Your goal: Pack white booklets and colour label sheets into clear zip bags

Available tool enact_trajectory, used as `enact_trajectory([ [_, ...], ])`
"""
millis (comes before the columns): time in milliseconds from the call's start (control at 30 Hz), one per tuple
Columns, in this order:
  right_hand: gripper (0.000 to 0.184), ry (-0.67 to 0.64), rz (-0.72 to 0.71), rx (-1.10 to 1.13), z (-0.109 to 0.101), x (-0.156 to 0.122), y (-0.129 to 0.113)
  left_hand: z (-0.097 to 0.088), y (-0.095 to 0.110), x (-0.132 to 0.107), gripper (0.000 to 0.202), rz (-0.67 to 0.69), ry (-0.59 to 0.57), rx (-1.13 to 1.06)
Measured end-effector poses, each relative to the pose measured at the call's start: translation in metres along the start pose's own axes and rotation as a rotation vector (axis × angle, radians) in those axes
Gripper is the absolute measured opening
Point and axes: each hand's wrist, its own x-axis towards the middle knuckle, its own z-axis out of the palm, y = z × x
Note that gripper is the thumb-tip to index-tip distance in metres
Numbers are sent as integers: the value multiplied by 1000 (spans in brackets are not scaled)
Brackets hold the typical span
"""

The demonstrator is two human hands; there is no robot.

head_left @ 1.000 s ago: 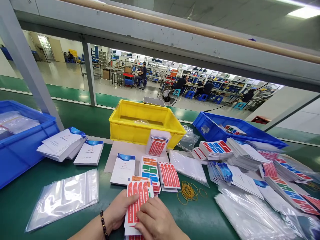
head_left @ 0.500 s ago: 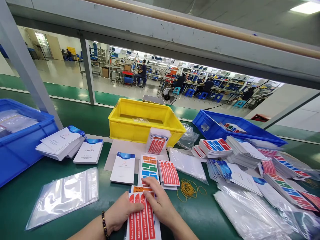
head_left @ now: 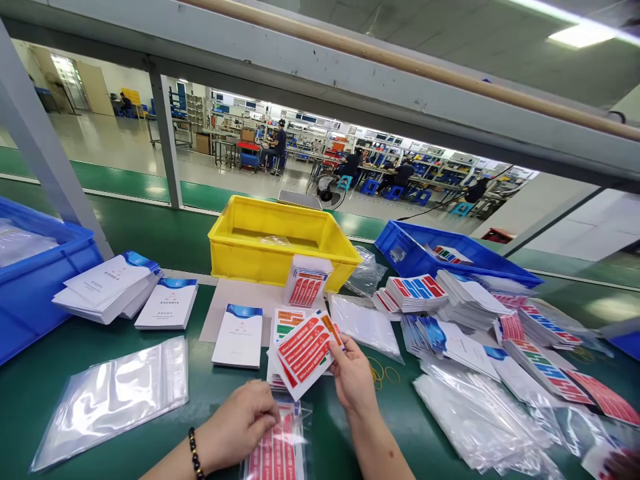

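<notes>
My right hand (head_left: 354, 380) is closed on a few sticker sheets (head_left: 306, 353), fanned and tilted above the table, with red stripes on the front and an orange strip behind. My left hand (head_left: 246, 423) has its fingers curled at the upper edge of a clear plastic bag (head_left: 301, 437), pinching it; red-striped sticker sheets show inside. Just beyond, a stack of orange, green and blue sticker sheets (head_left: 283, 319) is partly covered by the held sheets. Left of that stack lies a pile of white booklets (head_left: 239, 340) with blue tops.
A yellow bin (head_left: 280, 257) stands behind, with bagged sticker sheets (head_left: 307, 283) before it. Blue bins (head_left: 40, 293) flank both sides. Clear bags (head_left: 120, 393), booklets (head_left: 170, 307), rubber bands (head_left: 383, 375) and more sticker sheets (head_left: 417, 290) lie around. A metal shelf beam (head_left: 320, 63) crosses above.
Both hands were together on the red-striped sheets. Now my right hand has lifted some sheets up and to the right, while my left stays low at the bag. The view has turned slightly right.
</notes>
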Motion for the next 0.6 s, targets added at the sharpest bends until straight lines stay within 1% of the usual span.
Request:
enact_trajectory([
  [67,34,-79,21,-48,3,-3,2,0,3,0,18,24,-10,-36],
  [200,29,-194,-2,-145,3,-6,4,0,2,1,18,-7,70,-144],
  [333,28,-246,-20,-238,1,-4,7,3,1,3,15,10,86,-166],
  [467,30,-309,-1,-254,1,-3,9,5,0,3,16,-8,74,-156],
  [600,27,-281,-34,-266,-6,0,3,6,2,1,15,17,23,-166],
])
